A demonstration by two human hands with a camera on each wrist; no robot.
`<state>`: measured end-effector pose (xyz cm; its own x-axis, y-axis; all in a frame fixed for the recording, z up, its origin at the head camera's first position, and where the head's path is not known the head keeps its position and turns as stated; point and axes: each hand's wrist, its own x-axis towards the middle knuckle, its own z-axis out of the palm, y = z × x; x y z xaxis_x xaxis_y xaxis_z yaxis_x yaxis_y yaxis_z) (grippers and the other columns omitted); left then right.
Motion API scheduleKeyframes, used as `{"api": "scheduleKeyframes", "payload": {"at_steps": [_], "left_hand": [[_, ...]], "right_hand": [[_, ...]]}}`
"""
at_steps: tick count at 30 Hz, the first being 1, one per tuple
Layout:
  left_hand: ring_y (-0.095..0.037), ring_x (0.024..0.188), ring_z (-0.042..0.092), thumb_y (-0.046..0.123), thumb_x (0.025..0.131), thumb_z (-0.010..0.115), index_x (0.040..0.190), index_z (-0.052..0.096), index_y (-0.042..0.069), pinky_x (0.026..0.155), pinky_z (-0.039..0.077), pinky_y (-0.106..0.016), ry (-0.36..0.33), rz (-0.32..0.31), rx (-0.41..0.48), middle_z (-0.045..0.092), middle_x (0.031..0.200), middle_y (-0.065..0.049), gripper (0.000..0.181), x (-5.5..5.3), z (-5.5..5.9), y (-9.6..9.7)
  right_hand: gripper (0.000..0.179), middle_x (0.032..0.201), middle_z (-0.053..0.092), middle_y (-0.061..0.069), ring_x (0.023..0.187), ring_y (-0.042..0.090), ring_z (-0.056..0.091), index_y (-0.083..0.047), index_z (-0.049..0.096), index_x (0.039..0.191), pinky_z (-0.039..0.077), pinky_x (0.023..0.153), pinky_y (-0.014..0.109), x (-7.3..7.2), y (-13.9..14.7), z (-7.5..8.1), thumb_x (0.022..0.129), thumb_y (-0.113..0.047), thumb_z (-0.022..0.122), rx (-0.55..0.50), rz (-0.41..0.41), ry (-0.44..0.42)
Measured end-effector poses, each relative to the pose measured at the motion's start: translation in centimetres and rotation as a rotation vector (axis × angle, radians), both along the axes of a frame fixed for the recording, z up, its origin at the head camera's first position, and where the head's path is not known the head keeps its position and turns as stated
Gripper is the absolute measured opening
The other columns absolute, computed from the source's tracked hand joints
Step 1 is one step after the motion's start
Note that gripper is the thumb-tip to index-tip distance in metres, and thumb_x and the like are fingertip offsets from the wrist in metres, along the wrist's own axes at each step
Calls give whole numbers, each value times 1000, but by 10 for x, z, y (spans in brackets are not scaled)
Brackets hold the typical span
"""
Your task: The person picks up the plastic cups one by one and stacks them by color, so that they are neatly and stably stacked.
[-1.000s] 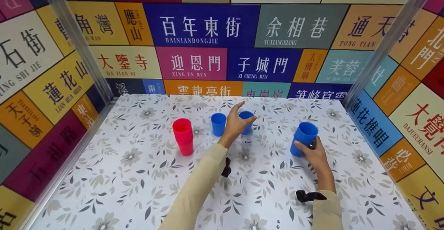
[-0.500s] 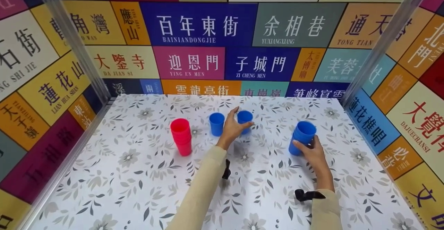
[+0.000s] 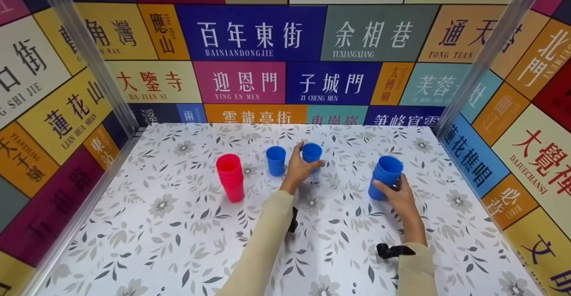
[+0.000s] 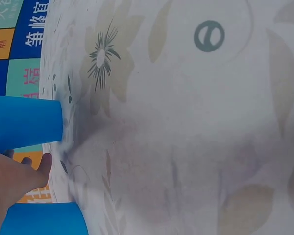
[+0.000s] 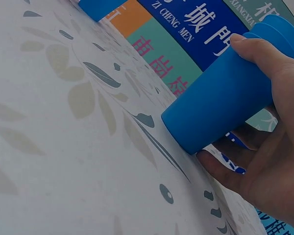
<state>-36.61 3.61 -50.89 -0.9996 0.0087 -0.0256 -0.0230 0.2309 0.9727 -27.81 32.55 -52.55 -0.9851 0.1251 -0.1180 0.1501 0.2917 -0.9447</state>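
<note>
Around the right one of two single blue cups (image 3: 312, 152), my left hand (image 3: 299, 167) holds its fingers and thumb spread; the left wrist view shows fingers beside this cup (image 4: 27, 122), and firm contact is not visible. The other single blue cup (image 3: 276, 161) stands just left of that hand, upright. My right hand (image 3: 400, 193) grips a stack of nested blue cups (image 3: 386, 173). In the right wrist view, its thumb lies along the near side of the blue stack (image 5: 220, 98) and its fingers reach behind. The stack's base appears to rest on the table.
A stack of nested red cups (image 3: 230, 177) stands to the left on the floral-patterned table (image 3: 178, 242). Panels with printed signs (image 3: 250, 32) enclose the back and sides. Black straps with small devices (image 3: 395, 251) sit at both wrists.
My left hand has lowered and closed in around the right single cup. The right hand stays on the blue stack. The head view has shifted slightly.
</note>
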Motion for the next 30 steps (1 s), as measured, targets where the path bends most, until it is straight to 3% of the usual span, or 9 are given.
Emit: {"api": "scheduleKeyframes", "payload": {"at_steps": [6, 12, 16, 22, 26, 30], "left_hand": [[-32, 145, 41, 22, 83, 83, 156, 31, 11, 119, 37, -45, 2, 19, 20, 36, 161, -16, 90, -5, 0, 4], [-32, 145, 42, 16, 85, 81, 150, 39, 5, 118, 39, -43, 28, 37, 26, 41, 158, -18, 79, -7, -1, 5], [-32, 145, 43, 17, 85, 81, 149, 42, 6, 118, 39, -43, 35, 29, 7, 42, 157, -17, 76, -7, 1, 8], [-34, 144, 44, 21, 86, 80, 148, 44, 9, 115, 43, -46, 54, -19, -1, 45, 154, -20, 73, 1, 5, 12], [-34, 142, 45, 22, 85, 81, 148, 46, 12, 114, 44, -48, 21, -72, 22, 47, 152, -19, 72, 9, 9, 17], [-32, 135, 50, 24, 85, 81, 147, 48, 11, 109, 48, -46, 41, -113, 15, 52, 146, -19, 72, 17, 15, 22]], "right_hand": [[100, 167, 13, 23, 155, 42, 15, -14, 1, 162, 18, 125, 57, 2, -4, 7, 93, -39, 69, -6, 4, -6], [106, 167, 13, 22, 155, 42, 16, -16, 1, 162, 19, 124, 58, 0, -2, 1, 90, -50, 71, 19, -2, -13], [104, 167, 15, 22, 155, 42, 16, -16, 2, 162, 19, 125, 58, 0, 0, 2, 90, -48, 71, 26, -2, 2], [101, 167, 14, 22, 155, 41, 16, -14, 2, 162, 19, 125, 56, 1, 0, 2, 93, -43, 69, 27, 7, 20], [103, 167, 13, 22, 155, 41, 15, -14, 1, 162, 17, 125, 57, 1, 0, 1, 92, -45, 70, 43, 3, 5], [105, 167, 15, 22, 154, 41, 17, -15, 3, 162, 18, 125, 57, -1, -1, 0, 90, -49, 70, 51, -9, 0]]}}
